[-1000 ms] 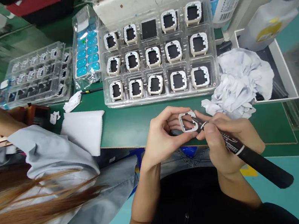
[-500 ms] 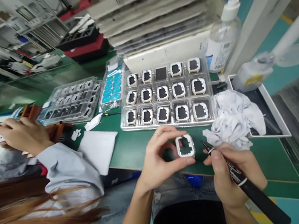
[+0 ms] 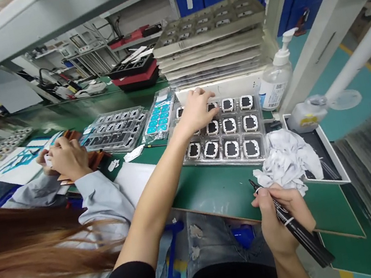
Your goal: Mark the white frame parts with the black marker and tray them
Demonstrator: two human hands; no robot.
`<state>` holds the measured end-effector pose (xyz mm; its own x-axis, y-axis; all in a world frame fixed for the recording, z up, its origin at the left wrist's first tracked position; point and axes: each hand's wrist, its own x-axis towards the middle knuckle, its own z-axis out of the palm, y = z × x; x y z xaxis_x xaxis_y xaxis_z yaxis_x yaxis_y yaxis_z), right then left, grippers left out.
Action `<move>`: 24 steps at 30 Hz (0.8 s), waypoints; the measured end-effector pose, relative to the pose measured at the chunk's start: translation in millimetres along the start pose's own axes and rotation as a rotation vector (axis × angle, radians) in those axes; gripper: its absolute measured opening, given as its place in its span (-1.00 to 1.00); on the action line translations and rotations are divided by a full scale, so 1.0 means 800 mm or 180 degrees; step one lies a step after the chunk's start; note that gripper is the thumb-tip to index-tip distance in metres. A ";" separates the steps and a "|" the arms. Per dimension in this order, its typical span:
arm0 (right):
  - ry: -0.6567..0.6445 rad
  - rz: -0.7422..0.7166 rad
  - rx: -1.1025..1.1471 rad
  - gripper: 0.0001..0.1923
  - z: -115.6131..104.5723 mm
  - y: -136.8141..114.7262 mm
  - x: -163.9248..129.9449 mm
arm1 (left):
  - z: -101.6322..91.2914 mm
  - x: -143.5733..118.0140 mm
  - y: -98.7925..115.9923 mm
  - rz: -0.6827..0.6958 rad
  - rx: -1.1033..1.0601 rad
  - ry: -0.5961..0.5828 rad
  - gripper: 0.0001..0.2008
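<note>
— Where's your left hand [image 3: 196,108]?

— Upper middle of the frame, stretched over the clear plastic tray [image 3: 226,160] of white square frames with black centres [image 3: 232,149]. My fingers [image 3: 207,96] are curled down over the tray's back-left pockets; I cannot tell whether they grip anything.

— And the right hand [image 3: 280,220]?

— Lower right, fingers closed around a black marker pen [image 3: 294,227], its tip pointing up-left, just beside the crumpled white paper [image 3: 291,161] on the green surface [image 3: 212,191].

— Around that?

— A pump bottle [image 3: 277,78] right of the tray; a co-worker's hands [image 3: 63,159] at left.
</note>
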<state>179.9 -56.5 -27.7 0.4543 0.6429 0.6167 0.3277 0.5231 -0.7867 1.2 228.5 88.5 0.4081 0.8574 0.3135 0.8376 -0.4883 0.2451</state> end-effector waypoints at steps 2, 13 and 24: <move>0.0014 -0.0006 -0.0025 -0.80 0.000 0.001 0.000 | 0.004 0.003 0.015 0.0113 0.0090 0.0076 -0.52; 0.0210 0.0266 -0.0112 -0.78 -0.004 0.019 -0.009 | -0.011 0.074 0.051 0.0339 0.0497 -0.0910 -0.54; 0.0377 0.0414 -0.0104 -0.68 0.002 0.013 -0.005 | -0.023 -0.030 0.052 0.0417 -0.1836 0.0355 -0.65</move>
<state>180.4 -52.9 -38.2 0.5883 0.6325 0.5038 0.2857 0.4203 -0.8612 19.5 184.5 108.4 0.4280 0.7772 0.4613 0.4379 -0.6249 0.6464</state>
